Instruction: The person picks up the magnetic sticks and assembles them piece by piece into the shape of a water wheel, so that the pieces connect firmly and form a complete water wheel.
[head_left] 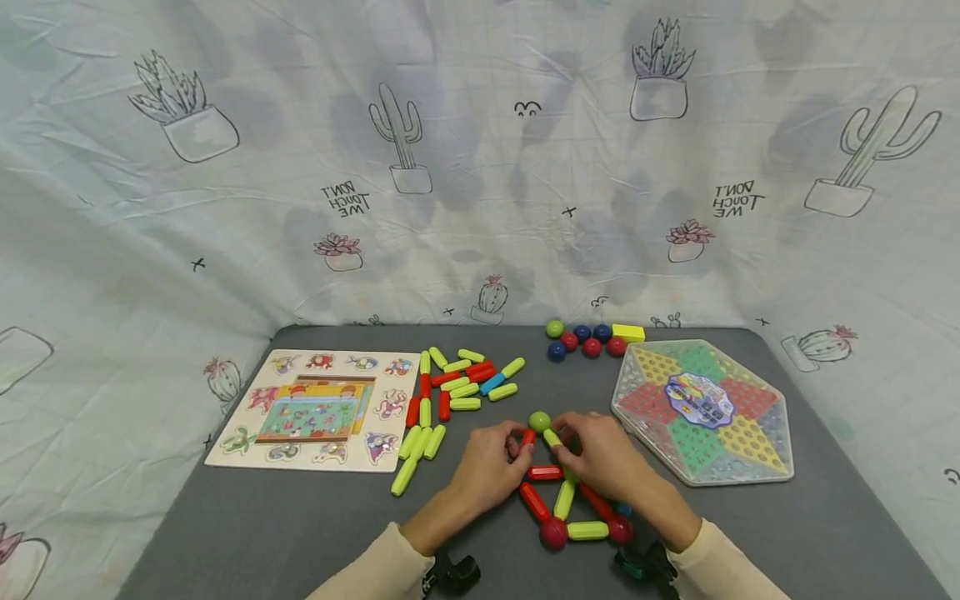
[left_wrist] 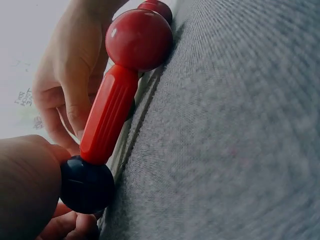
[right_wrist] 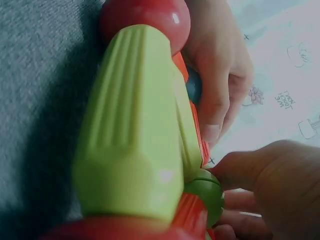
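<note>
A flat lattice of magnetic rods and balls lies on the table. My left hand [head_left: 491, 465] pinches a red magnetic rod [head_left: 528, 437] at its far side. Opposite it, my right hand [head_left: 606, 454] pinches a yellow-green magnetic rod [head_left: 552, 438]. Both rods meet at a light green ball [head_left: 539, 422]. Nearer me, a red ball [head_left: 553, 533] and a second red ball [head_left: 619, 529] are joined by a yellow-green rod [head_left: 588, 531]. A dark blue ball [left_wrist: 87, 184] shows beside my left thumb in the left wrist view; a green ball [right_wrist: 206, 196] is by my right thumb.
Several loose rods [head_left: 465, 404] lie left of the lattice. Further left is a wooden picture puzzle board [head_left: 217, 454]. Several balls [head_left: 592, 347] and a yellow block [head_left: 628, 333] are at the back edge. A hexagonal game box [head_left: 701, 408] lies on the right.
</note>
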